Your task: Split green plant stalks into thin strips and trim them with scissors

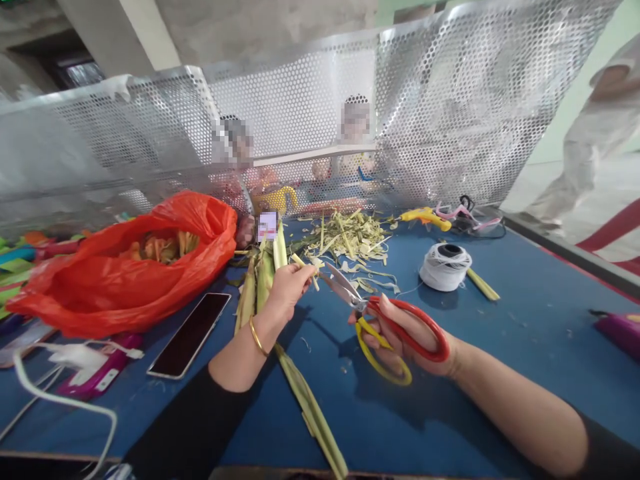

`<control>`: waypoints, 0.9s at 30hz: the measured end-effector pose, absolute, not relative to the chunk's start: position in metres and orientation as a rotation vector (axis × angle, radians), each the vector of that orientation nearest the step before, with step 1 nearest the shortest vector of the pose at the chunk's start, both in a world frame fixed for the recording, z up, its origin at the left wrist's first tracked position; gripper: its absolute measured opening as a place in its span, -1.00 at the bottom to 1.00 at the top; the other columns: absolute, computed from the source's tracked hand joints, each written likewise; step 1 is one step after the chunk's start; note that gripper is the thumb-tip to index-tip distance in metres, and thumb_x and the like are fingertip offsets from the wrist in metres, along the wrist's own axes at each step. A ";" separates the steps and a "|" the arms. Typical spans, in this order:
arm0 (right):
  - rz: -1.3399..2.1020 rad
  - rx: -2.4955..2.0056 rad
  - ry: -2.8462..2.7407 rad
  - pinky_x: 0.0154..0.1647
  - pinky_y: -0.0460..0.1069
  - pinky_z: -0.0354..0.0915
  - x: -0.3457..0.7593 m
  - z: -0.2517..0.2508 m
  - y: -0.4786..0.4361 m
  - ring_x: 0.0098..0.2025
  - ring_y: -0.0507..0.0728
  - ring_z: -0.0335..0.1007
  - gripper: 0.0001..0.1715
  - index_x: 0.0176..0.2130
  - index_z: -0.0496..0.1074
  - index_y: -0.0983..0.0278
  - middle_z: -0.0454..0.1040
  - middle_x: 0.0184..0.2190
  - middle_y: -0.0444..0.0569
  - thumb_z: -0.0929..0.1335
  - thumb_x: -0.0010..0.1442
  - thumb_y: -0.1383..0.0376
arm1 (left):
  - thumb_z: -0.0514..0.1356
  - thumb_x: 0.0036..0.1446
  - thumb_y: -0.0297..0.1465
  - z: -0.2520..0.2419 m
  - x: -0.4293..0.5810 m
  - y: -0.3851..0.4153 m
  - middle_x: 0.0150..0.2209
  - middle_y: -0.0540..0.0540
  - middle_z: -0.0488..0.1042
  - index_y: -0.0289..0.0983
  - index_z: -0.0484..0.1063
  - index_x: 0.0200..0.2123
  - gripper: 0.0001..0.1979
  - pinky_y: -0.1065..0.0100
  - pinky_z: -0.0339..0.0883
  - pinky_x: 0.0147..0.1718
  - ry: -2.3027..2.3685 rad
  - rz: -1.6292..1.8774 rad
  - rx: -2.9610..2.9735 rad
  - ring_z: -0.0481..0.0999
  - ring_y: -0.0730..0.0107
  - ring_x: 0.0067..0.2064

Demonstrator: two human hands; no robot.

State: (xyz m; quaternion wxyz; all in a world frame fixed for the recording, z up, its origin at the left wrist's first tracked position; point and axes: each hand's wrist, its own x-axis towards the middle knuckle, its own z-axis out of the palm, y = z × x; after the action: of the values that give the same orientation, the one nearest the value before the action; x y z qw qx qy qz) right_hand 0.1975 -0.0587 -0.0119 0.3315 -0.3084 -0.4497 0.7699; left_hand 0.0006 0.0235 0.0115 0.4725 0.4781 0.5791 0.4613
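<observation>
In the head view my left hand (286,292) pinches a short pale-green piece of leaf strip (303,263) between thumb and fingers. My right hand (400,327) grips scissors (353,293) with one red and one yellow handle loop. Their blades are parted and point at the leaf piece; whether they touch it I cannot tell. Long green husk-like leaves (263,273) lie under and behind my left wrist, and one long leaf (313,407) runs down to the near edge. Beyond the blades is a heap of leaf trimmings (350,235).
A red plastic bag (200,220) with dried plant pieces sits left, near a phone (190,335) and a purple power strip (103,373). Right are a white thread spool (445,268), a yellow glue gun (425,217) and pink-framed glasses (470,217). A perforated metal screen (300,87) stands behind; people are beyond it.
</observation>
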 end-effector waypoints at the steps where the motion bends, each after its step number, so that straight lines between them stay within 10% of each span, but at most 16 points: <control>1: 1.993 -0.820 -1.199 -0.71 -0.14 0.14 0.198 -0.012 -0.060 -0.68 -0.09 0.10 -0.31 -0.18 0.35 0.30 0.26 -0.52 -0.18 0.27 0.10 -0.25 | 0.20 -0.05 -0.44 0.011 0.001 0.024 -0.72 0.10 0.16 -0.27 0.21 -0.70 -0.73 0.49 -0.12 -0.69 1.420 1.134 1.173 0.07 0.64 -0.68; 27: 1.882 -0.866 -1.291 -0.73 -0.16 0.11 0.197 -0.012 -0.061 -0.69 -0.09 0.11 -0.44 -0.24 0.29 0.26 0.25 -0.57 -0.24 0.29 0.15 -0.18 | 0.18 -0.05 -0.38 0.001 0.004 0.024 -0.73 0.11 0.13 -0.24 0.16 -0.71 -0.70 0.49 -0.10 -0.69 1.484 1.154 1.268 0.07 0.61 -0.67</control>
State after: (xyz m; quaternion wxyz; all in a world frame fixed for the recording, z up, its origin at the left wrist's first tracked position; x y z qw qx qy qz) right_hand 0.1970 -0.0609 -0.0121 0.3432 -0.3334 -0.4968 0.7240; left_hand 0.0039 0.0240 0.0012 0.4233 0.5067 0.5930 0.4609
